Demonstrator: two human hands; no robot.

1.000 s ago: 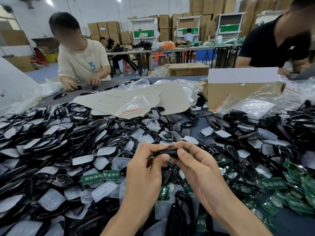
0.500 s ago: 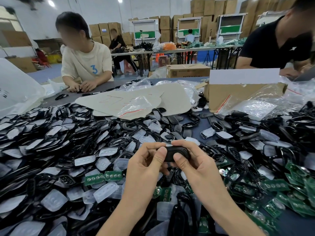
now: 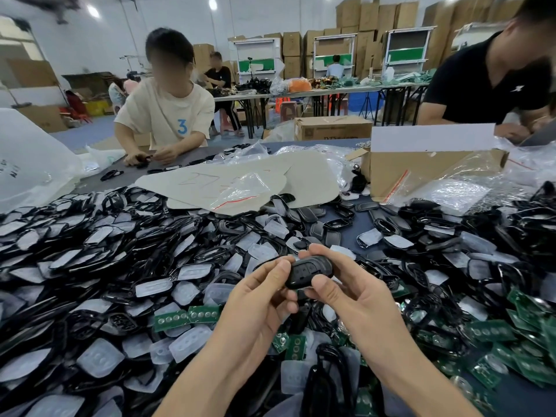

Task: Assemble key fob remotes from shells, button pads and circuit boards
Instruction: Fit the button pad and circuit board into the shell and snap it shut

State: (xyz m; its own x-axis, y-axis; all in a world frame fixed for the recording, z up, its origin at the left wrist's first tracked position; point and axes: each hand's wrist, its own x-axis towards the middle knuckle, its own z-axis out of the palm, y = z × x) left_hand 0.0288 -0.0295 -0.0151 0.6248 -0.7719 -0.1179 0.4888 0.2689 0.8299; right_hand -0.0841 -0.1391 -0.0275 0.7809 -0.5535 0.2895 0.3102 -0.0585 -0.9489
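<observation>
A black key fob (image 3: 308, 271) with its button face toward me is held above the parts pile. My left hand (image 3: 261, 299) pinches its left end with the thumb on top. My right hand (image 3: 346, 293) grips its right end, thumb under the front edge and fingers behind. Below and around lie black shells (image 3: 99, 254), translucent white button pads (image 3: 99, 358) and green circuit boards (image 3: 186, 316), heaped on the table.
More green boards (image 3: 511, 341) pile at the right. A cardboard box (image 3: 421, 167) and plastic bags (image 3: 234, 191) sit behind the heap. A person in a beige shirt (image 3: 168, 115) works across the table; a person in black (image 3: 487, 82) is at far right.
The fob has been turned from edge-on to its button face toward me, and both hands have lifted slightly. The camera view has shifted a little left.
</observation>
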